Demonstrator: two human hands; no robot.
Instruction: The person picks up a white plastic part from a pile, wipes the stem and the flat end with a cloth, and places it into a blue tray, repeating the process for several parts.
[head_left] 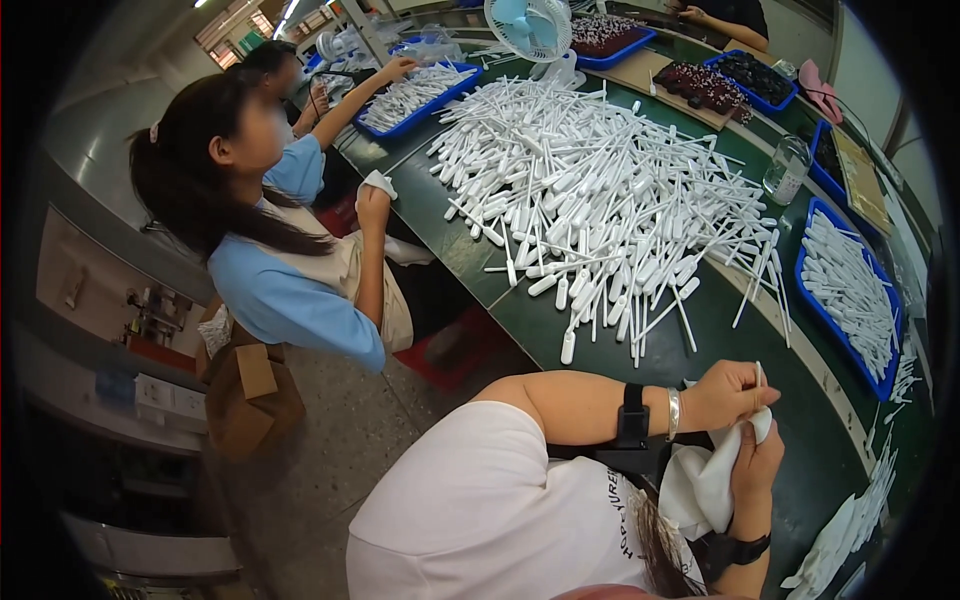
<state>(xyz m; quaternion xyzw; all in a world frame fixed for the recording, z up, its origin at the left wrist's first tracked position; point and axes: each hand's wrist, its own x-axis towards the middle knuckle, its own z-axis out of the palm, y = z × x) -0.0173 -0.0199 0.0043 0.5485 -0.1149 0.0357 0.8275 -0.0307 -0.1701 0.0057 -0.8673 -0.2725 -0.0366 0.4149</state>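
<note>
My left hand (722, 392) is closed in a pinch near the table's front edge, on a thin white stick-like piece (758, 374) that stands upright. Close below it, my right hand (757, 455) is closed on a white cloth (700, 487). The cloth is bunched up against the piece's lower part and hangs down toward my shirt. Fingers and cloth hide the rest of the piece. Beyond my hands spreads a large heap of white plastic pieces (600, 190), each with a slim stem and a thicker rounded end.
A blue tray (803, 275) of similar white pieces stands at the right, with a clear bottle (787, 170) behind it. White cloth or gloves (845, 535) lie at the lower right. At the left, a co-worker (290, 230) holds a cloth and reaches to another blue tray (410, 128).
</note>
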